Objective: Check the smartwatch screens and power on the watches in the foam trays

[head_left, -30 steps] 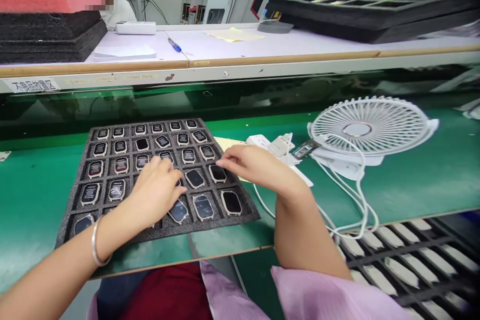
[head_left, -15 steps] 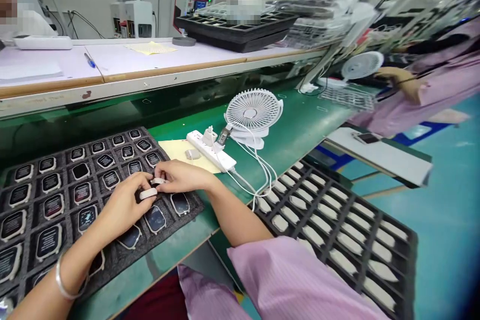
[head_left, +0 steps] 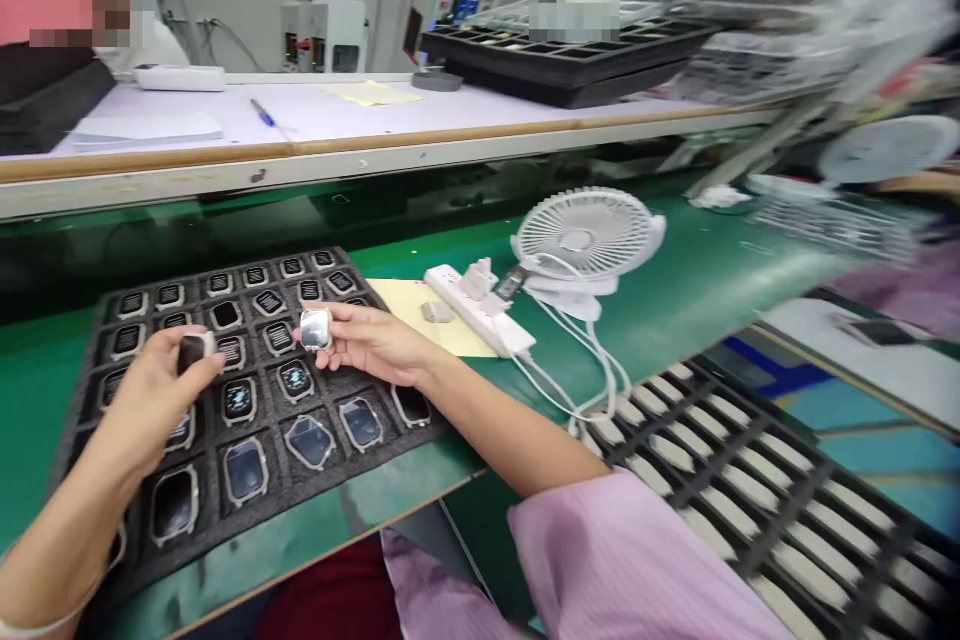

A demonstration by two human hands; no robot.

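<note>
My left hand (head_left: 154, 390) grips a smartwatch case (head_left: 195, 348) by its edges between thumb and fingers, over the left part of a dark foam tray (head_left: 274, 490). Its dark face is tilted. In my right hand (head_left: 379, 340) is a second smartwatch case (head_left: 316, 329), pinched at its right side, with a bright, reflective surface facing me. The tray's compartments hold several more watch cases, some with lit text and others with dark screens, such as the watch (head_left: 246, 470) near the front edge. My left hand and forearm hide some of the compartments.
Right of the tray are yellow paper (head_left: 390, 298), a white power strip (head_left: 480, 310) with plugs and cables, and a white fan (head_left: 589, 235). Lower right sits another black tray (head_left: 757, 545) of pale pieces. A raised shelf (head_left: 465, 135) runs behind; co-workers are beyond it.
My hands have moved apart, each with a watch case. The left one went left, and the right one turned its case to show a shiny surface. The view has swung left.
</note>
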